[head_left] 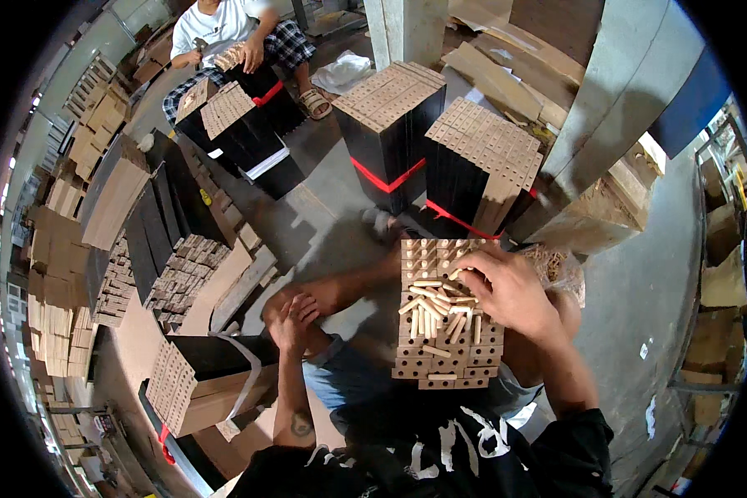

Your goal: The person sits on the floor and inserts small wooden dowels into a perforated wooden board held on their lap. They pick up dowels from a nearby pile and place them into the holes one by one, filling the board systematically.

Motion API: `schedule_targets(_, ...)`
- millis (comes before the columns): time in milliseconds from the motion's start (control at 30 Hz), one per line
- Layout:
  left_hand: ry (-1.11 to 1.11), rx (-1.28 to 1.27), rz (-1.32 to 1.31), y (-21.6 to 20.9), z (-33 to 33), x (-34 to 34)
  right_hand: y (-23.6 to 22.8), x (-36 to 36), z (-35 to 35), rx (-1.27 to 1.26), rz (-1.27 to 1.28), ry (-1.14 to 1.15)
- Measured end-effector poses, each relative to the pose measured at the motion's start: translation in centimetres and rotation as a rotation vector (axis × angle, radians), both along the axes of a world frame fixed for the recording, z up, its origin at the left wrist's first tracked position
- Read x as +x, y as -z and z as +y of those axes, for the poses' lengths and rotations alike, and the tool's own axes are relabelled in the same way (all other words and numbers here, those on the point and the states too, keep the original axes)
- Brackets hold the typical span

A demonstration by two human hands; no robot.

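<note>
Pinching a wooden peg [456, 273] between our right hand's [505, 292] thumb and fingers, we hold it just over the drilled bundle of boards [485, 358] under that hand. Loose pegs [440, 310] lie heaped on the bundle beside those fingertips, and upright pegs [422, 257] stand in holes just beyond. Our left hand [293, 324] rests on our left leg [344, 280], fingers bent and slightly spread. Well ahead of the right hand, two tall stacks [394, 108] stand with red straps [388, 177].
</note>
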State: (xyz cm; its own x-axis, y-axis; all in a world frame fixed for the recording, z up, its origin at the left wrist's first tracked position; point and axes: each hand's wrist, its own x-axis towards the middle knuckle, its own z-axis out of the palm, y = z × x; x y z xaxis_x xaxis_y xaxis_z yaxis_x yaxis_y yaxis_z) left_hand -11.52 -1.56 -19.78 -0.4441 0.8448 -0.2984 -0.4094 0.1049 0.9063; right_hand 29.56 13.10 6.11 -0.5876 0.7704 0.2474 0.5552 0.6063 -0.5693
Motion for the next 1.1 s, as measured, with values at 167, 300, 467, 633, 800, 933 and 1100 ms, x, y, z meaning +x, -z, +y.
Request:
schedule_targets(167,0.176,0.020,-0.034,3.3,-1.2,-3.2,-1.4,-1.9,0.4,0.074,-0.176,-0.029)
schedule_targets(300,0.226,0.142,-0.338,1.6,0.7,-1.7,-1.1,-0.3,0.3,0.093,-0.314,-0.020)
schedule_targets(467,0.525,0.318,-0.279,2.8,-0.8,-4.0,0.3,-2.1,0.6,0.203,-0.463,-0.235)
schedule_targets(633,0.662,0.448,-0.365,7.4,-0.3,-7.5,1.0,-3.1,1.0,0.219,-0.477,-0.303)
schedule_targets(800,0.195,0.121,-0.311,3.2,-0.9,-3.3,-0.4,-1.6,1.0,0.214,-0.149,-0.158)
schedule_targets(933,0.207,0.250,0.040,0.4,-1.3,-1.0,0.3,0.5,0.0,-0.171,0.121,0.188)
schedule_targets(1100,0.167,0.017,-0.056,-0.2,-0.4,-0.3,2.6,0.8,-0.8,-0.132,0.375,0.210)
